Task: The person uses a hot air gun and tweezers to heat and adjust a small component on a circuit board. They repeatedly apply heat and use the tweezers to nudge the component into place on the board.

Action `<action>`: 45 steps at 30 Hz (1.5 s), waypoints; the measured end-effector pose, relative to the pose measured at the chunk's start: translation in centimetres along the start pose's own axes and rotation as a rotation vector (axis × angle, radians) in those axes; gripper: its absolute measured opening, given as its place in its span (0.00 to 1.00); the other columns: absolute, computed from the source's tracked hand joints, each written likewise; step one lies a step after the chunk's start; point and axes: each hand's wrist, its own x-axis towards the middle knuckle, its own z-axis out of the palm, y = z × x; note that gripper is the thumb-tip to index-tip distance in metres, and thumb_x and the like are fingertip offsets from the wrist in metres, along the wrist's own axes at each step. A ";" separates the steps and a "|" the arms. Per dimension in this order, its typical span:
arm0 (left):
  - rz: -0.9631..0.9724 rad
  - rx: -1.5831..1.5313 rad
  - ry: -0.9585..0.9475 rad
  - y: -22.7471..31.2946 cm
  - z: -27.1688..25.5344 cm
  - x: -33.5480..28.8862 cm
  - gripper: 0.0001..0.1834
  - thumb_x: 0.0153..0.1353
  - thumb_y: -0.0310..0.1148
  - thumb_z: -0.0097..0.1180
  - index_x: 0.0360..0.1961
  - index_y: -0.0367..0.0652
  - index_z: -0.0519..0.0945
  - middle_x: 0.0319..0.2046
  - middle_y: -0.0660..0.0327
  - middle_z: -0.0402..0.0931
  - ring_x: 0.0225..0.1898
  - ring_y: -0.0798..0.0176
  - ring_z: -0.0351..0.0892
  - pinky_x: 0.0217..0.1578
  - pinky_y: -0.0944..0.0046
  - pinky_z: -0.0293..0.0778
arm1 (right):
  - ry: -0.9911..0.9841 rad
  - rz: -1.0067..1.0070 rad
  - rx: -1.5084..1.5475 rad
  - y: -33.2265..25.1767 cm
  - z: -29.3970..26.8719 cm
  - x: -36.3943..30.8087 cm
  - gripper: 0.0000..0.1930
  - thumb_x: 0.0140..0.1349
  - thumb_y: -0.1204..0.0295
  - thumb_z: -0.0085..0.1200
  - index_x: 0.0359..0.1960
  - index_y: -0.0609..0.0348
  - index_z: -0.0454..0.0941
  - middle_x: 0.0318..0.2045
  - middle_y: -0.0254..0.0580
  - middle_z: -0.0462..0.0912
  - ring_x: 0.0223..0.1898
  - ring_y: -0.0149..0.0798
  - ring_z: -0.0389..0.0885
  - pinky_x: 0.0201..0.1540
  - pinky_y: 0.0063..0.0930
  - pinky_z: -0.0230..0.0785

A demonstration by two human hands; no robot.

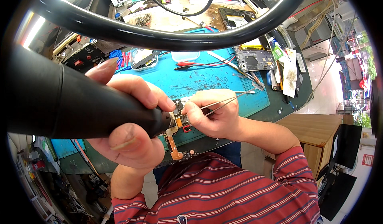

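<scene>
Has the left hand (137, 148) curled, thumb and fingers either side of a black cylinder (91, 100), and the right hand (217, 114) closed on metal tweezers (239, 96), beside a circuit board (178, 122).

Left hand (139, 149) partly hidden, fingers (137, 87) spread; right hand (217, 114) curled in pinch, elbow (290, 141) bent.

Mat (157, 82) lies on table (294, 104). Toward mat's far edge: tub (139, 69), then clip leads (185, 64) right of it, opened device (255, 59) farther right. Cabinet (309, 130) right of table. Circuit board (179, 122) between left hand (137, 146) and right hand (217, 114).
</scene>
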 end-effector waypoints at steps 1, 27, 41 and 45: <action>-0.001 -0.002 0.003 0.0 0.0 0.0 0.42 0.63 0.64 0.39 0.57 0.31 0.56 0.28 0.59 0.66 0.19 0.67 0.70 0.21 0.69 0.71 | 0.001 0.000 0.003 0.0 0.0 0.0 0.05 0.52 0.81 0.52 0.21 0.66 0.80 0.16 0.41 0.78 0.15 0.30 0.75 0.19 0.22 0.67; -0.043 -0.044 0.006 0.3 0.4 -0.2 0.44 0.62 0.65 0.40 0.56 0.30 0.56 0.27 0.59 0.67 0.18 0.66 0.71 0.20 0.69 0.71 | 0.083 0.015 0.062 0.6 0.0 -0.3 0.05 0.55 0.78 0.54 0.23 0.66 0.79 0.15 0.39 0.77 0.15 0.27 0.72 0.18 0.22 0.63; 0.017 0.037 -0.016 0.3 0.0 -0.1 0.42 0.64 0.63 0.39 0.55 0.27 0.55 0.27 0.58 0.67 0.18 0.65 0.71 0.20 0.69 0.72 | 0.125 -0.018 0.033 0.7 0.1 -0.2 0.05 0.55 0.78 0.55 0.23 0.65 0.78 0.15 0.39 0.77 0.14 0.27 0.71 0.16 0.22 0.63; -0.004 -0.052 -0.018 0.3 0.5 -0.4 0.41 0.64 0.62 0.40 0.55 0.27 0.56 0.26 0.58 0.67 0.18 0.65 0.71 0.21 0.69 0.72 | 0.134 -0.007 0.036 0.8 0.1 -0.2 0.05 0.55 0.78 0.55 0.23 0.65 0.78 0.16 0.38 0.77 0.14 0.27 0.71 0.16 0.22 0.62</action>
